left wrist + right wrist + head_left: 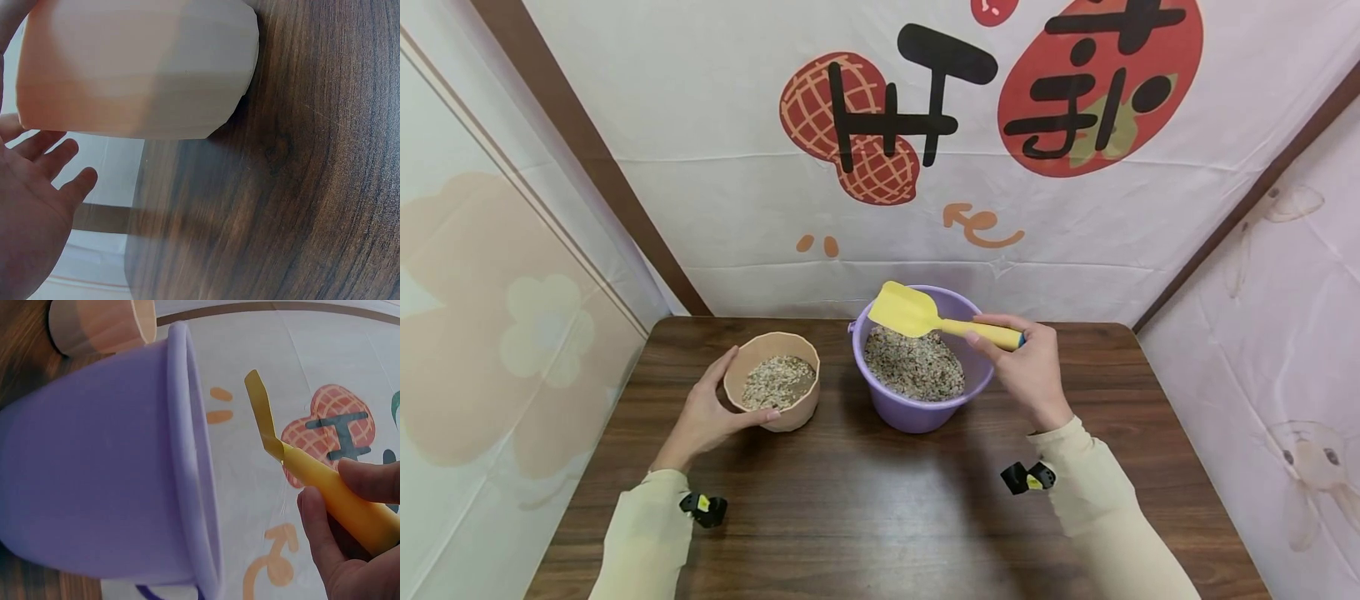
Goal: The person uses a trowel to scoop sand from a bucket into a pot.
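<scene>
A peach faceted pot (801, 410) stands on the table's left part with pale, speckled grains (778, 382) inside. My left hand (706, 421) holds it by the rim, thumb on the near side and fingers around the left. Several of those fingers (81, 184) show spread in the left wrist view. In my right hand (1033, 367) is a yellow toy shovel (904, 310), gripped by its handle. Its blade hangs above the purple bucket (913, 417), apart from the heap of similar grains (910, 367) in it. Whether the blade carries any grains is hard to tell.
The brown wooden table (865, 517) ends at a white printed cloth (737, 208) just behind the bucket. More printed cloth hangs at left and right. A small black wrist device (703, 508) sits by each sleeve.
</scene>
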Demonstrator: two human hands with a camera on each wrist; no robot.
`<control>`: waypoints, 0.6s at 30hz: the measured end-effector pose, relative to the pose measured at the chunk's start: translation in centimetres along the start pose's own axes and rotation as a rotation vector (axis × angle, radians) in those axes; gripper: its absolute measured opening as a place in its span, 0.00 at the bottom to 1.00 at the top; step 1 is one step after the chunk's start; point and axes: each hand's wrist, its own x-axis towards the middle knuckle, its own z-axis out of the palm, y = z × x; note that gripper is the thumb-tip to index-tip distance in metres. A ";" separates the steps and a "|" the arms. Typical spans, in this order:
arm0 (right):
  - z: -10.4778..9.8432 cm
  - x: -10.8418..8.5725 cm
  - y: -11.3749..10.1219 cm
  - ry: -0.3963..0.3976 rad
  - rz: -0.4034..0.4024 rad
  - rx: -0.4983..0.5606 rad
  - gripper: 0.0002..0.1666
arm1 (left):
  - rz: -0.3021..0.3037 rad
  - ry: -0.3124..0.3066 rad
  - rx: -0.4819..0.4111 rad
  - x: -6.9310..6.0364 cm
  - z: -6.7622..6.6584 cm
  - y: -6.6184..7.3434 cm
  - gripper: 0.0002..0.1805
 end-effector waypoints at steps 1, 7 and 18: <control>-0.2 0.0 0.2 0.005 0.003 0.006 0.17 | 0.001 0.001 0.000 0.0 0.0 0.0 0.70; -1.0 -0.2 1.2 0.015 0.029 -0.014 0.18 | -0.003 -0.004 0.001 0.0 -0.1 0.0 0.70; -1.8 -0.4 2.3 0.010 0.074 -0.093 0.18 | -0.012 -0.010 -0.006 0.0 -0.2 0.3 0.70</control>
